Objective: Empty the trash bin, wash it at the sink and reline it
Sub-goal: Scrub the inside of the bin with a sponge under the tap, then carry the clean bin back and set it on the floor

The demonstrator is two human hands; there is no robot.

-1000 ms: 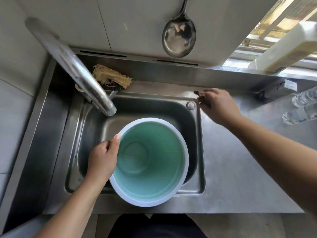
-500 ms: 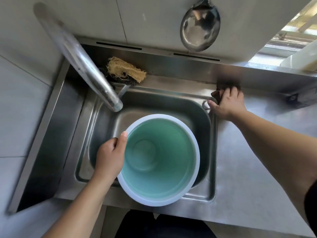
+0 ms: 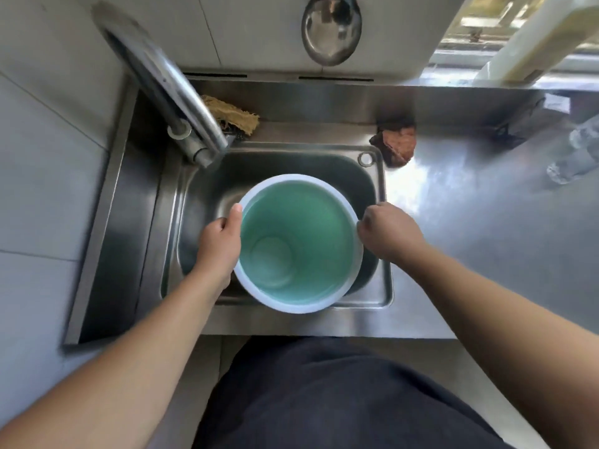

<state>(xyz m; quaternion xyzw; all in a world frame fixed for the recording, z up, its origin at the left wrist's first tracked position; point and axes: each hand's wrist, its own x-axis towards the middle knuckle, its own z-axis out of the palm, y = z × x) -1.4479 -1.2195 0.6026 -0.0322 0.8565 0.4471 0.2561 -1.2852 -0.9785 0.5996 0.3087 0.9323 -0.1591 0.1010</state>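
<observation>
A round trash bin [image 3: 301, 222] with a white rim and a green inside stands upright in the steel sink [image 3: 384, 299], empty. My left hand [image 3: 218, 241] grips its left rim, thumb on the rim's top. My right hand [image 3: 387, 230] is at the right rim with curled fingers, touching or holding the edge; the fingertips are hidden. The tap spout [image 3: 181, 102] ends above the sink's back left corner, no water running.
A brown cloth [image 3: 397, 144] lies on the counter behind the sink's right corner. A yellow scouring pad [image 3: 235, 115] sits behind the tap. A metal ladle [image 3: 330, 27] hangs on the wall. Clear bottles [image 3: 577, 153] lie at the far right on the steel counter [image 3: 470, 238].
My right hand has left the brown cloth at the back and come down to the bin's right rim. My left hand keeps its grip on the left rim. The camera pulled back.
</observation>
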